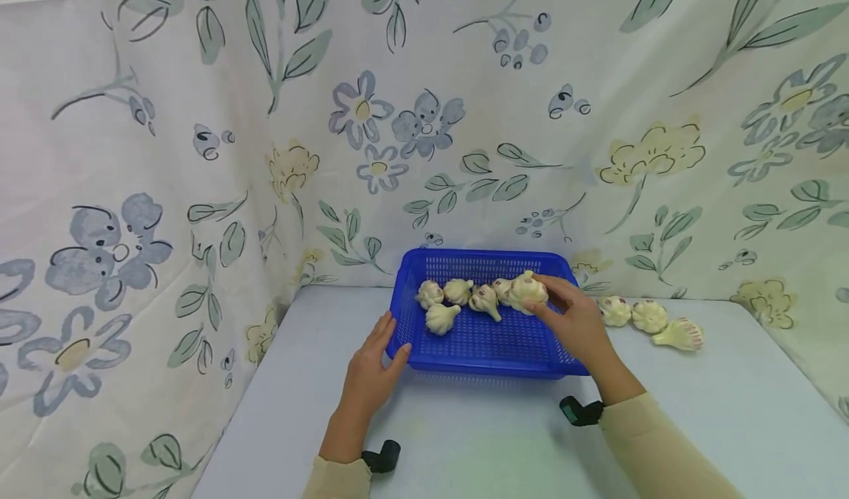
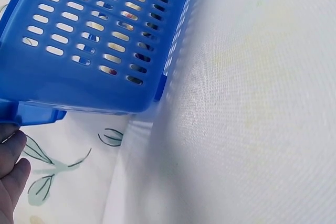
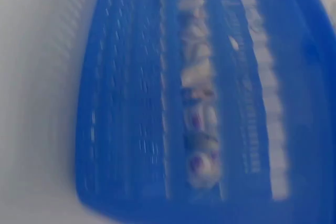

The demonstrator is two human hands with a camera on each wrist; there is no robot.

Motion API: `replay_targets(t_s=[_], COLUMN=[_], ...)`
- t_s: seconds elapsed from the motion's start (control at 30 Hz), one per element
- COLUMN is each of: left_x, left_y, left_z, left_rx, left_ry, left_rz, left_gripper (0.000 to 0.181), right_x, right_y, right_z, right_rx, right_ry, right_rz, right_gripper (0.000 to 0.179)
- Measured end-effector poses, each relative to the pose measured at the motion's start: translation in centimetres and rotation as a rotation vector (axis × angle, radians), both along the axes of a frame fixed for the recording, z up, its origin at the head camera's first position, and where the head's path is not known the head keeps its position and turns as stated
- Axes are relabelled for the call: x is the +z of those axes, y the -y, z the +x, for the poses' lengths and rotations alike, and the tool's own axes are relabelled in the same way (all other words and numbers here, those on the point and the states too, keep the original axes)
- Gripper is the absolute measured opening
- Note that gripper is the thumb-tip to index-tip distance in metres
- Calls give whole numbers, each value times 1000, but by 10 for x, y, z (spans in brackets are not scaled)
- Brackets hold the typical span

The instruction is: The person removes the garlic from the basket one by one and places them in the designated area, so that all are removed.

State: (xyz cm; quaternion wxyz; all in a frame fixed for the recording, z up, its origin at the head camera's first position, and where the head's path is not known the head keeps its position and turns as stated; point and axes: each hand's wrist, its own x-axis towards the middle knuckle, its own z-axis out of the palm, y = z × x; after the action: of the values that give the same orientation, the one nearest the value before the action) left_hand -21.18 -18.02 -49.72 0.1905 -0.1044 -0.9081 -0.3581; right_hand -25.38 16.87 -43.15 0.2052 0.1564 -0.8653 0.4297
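A blue perforated plastic basket [image 1: 477, 366] stands on the white table and holds several garlic bulbs [image 1: 441, 318], grouped mostly toward its back and left. At its right side, my right hand [image 1: 578, 322] pinches another garlic bulb [image 1: 528, 292] between thumb and fingers, above the basket floor. That bulb overlaps a garlic bulb behind it in the head view. My left hand [image 1: 371, 370] rests at the basket's left end, fingers fairly straight along the rim and thumb near the front corner. In the left wrist view, its fingers [image 2: 13, 166] are right at the basket's end lip [image 2: 37, 114].
Three more garlic bulbs [image 1: 650, 316] lie on the table [image 1: 477, 440] right of the basket, beyond my right forearm. A flower-patterned cloth [image 1: 464, 116] hangs behind the table and along its left side. The right wrist view is blurred.
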Motion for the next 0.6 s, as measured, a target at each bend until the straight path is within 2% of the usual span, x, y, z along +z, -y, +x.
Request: replay_targets(t_s=[0.17, 0.33, 0.47, 0.6], left_x=[-1, -4, -4, -2], left_y=[0, 0, 0, 0], left_z=[0, 0, 0, 0], left_rx=[0, 1, 1, 4], left_ry=[2, 11, 7, 19], left_rz=[5, 7, 15, 25], left_gripper=[64, 63, 63, 63], right_x=[1, 1, -3, -6], right_y=[-36, -75, -110, -148], right_z=[12, 27, 36, 41], right_rx=[-121, -228, -376, -514], right_ry=[-16, -21, 77, 275], right_rz=[-27, -102, -140, -280], right_gripper=[46, 48, 52, 57])
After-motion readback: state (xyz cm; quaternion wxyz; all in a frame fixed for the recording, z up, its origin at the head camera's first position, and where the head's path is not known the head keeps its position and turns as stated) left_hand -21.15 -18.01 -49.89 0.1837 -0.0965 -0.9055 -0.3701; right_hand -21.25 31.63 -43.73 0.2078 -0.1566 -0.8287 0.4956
